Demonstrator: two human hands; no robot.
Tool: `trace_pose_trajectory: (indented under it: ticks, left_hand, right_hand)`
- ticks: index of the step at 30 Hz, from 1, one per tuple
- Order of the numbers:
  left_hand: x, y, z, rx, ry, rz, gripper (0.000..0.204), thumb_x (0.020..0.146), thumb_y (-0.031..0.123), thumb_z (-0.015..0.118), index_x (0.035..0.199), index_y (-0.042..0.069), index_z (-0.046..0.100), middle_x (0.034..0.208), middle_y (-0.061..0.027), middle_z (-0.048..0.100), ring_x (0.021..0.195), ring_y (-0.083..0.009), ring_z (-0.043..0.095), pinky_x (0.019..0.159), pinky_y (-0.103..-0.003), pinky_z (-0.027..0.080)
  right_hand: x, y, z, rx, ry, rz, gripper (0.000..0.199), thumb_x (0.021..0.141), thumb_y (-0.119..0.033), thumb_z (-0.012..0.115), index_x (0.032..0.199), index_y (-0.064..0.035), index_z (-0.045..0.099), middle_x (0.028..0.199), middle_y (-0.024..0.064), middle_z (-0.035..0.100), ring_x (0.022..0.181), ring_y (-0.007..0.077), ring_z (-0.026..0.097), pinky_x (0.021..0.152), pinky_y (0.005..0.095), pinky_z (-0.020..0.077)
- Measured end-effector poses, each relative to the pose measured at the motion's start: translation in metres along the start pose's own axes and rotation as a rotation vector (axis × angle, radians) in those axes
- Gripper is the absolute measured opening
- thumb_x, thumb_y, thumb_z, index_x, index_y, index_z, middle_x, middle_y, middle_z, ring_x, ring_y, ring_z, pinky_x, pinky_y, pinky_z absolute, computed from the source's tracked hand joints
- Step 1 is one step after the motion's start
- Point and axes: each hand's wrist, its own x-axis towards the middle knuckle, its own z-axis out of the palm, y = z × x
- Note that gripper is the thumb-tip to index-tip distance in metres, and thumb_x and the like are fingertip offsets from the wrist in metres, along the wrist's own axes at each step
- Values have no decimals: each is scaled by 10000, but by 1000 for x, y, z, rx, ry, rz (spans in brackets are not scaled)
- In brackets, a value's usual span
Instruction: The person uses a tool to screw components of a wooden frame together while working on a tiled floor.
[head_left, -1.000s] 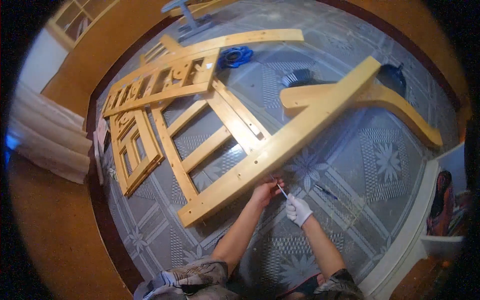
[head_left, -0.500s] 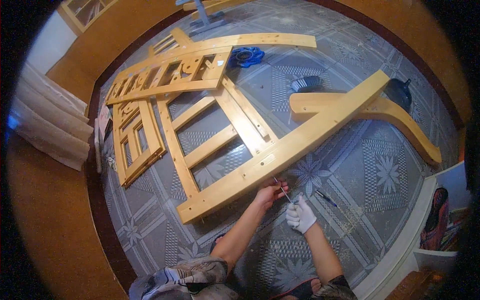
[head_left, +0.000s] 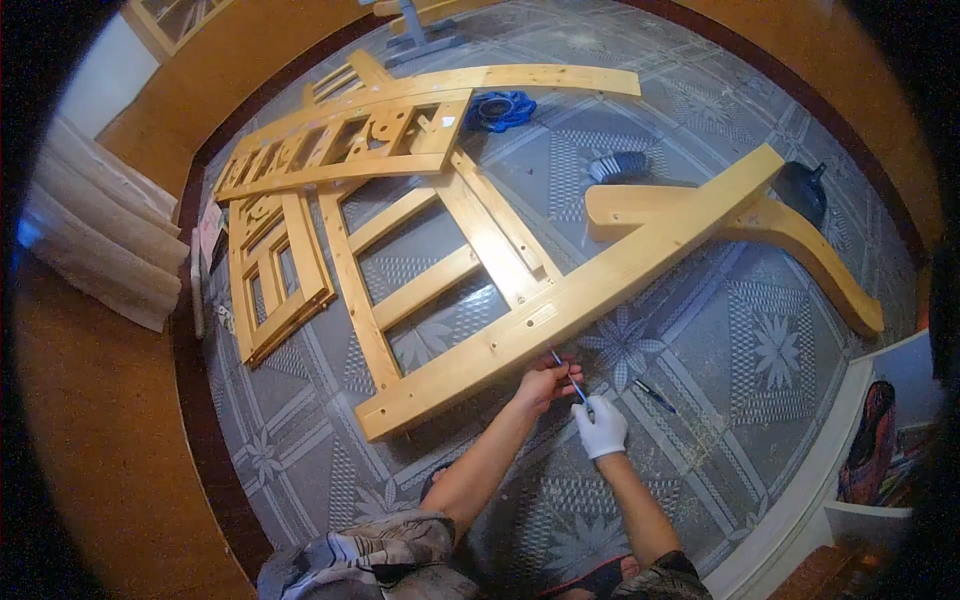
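My gloved right hand (head_left: 602,428) is closed round the lower end of a thin metal-shafted tool (head_left: 572,379); the glove hides any handle. My bare left hand (head_left: 546,386) has its fingers curled about the shaft farther up. The upper end of the tool points at the near side of a long pale wooden beam (head_left: 460,363), just in front of my hands. Whether it touches the beam I cannot tell. Dark holes show along the beam's top face. A slatted wooden frame (head_left: 425,300) adjoins its far side.
A dark marker pen (head_left: 655,397) lies right of my gloved hand. Beyond the beam are a curved wooden leg (head_left: 800,238), a brush (head_left: 619,165), a black dustpan (head_left: 800,190) and a blue bundle (head_left: 500,110). Carved wooden panels (head_left: 340,140) lie at the far left. Shavings dot the patterned floor.
My right hand has turned on the tool, so the back of the glove now shows instead of the curled fingers. My left hand stays in nearly the same place.
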Motion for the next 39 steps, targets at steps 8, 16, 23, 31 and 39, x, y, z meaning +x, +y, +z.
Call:
trace_pose_trajectory:
  ticks: [8, 16, 23, 31, 39]
  left_hand:
    - [-1, 1, 2, -90, -25, -9, 229, 826, 81, 435, 1044, 10, 440, 956, -108, 542, 867, -208, 545, 723, -321, 472]
    - [-2, 2, 2, 33, 60, -26, 213, 825, 79, 434, 1028, 17, 454, 920, -94, 559, 837, -182, 558, 712, -312, 480]
    - [2, -1, 1, -29, -9, -3, 228, 832, 106, 428, 1048, 39, 449, 958, -87, 553, 834, -182, 553, 684, -301, 478]
    - [1, 1, 3, -4, -7, -30, 242, 829, 88, 428, 1065, 35, 414, 957, -100, 551, 856, -198, 555, 689, -304, 482]
    - [7, 0, -5, -48, -14, -35, 233, 831, 82, 422, 1059, 37, 413, 965, -105, 546, 843, -200, 559, 683, -313, 479]
  right_hand:
    - [8, 15, -5, 1545, -748, 1033, 404, 811, -481, 352, 654, -111, 402, 497, -17, 316, 398, 108, 297, 348, 238, 219]
    - [23, 4, -16, -160, -155, -80, 295, 708, -281, 591, 595, -40, 465, 584, 81, 503, 552, 205, 502, 526, 347, 390]
    - [16, 15, -19, 1004, -490, 833, 453, 724, -517, 488, 693, -65, 491, 491, 32, 381, 423, 154, 364, 398, 301, 291]
    - [10, 26, -9, 1904, -749, 1194, 409, 776, -473, 452, 667, -79, 466, 509, -9, 340, 407, 120, 315, 372, 274, 261]
    - [4, -11, -12, 8, -202, 102, 315, 753, -333, 512, 643, -40, 473, 573, 84, 497, 536, 271, 494, 508, 375, 380]
